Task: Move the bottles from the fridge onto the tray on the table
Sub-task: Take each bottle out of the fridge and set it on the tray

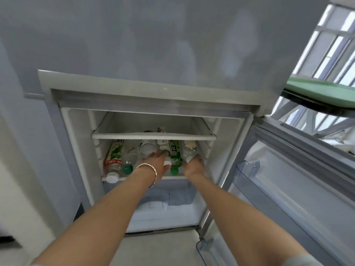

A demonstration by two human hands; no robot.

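Observation:
Several plastic bottles lie side by side on the fridge's lower shelf (134, 177): a red-and-green labelled one with a white cap (113, 162), a clear one with a green cap (127, 168), a green one with a green cap (175, 160). My left hand (158, 163), a bangle on its wrist, stretches over a white-capped bottle (167, 163) with fingers spread. My right hand (194, 165) is curled around the neck of the rightmost bottle (189, 149). A green tray (322, 90) sits on a dark table edge at the upper right.
The fridge door (292, 189) stands open on the right, with a clear door bin (247, 170). An upper shelf (153, 135) hangs just above the bottles. A crisper drawer (163, 200) is below them. A barred window (334, 45) is behind the tray.

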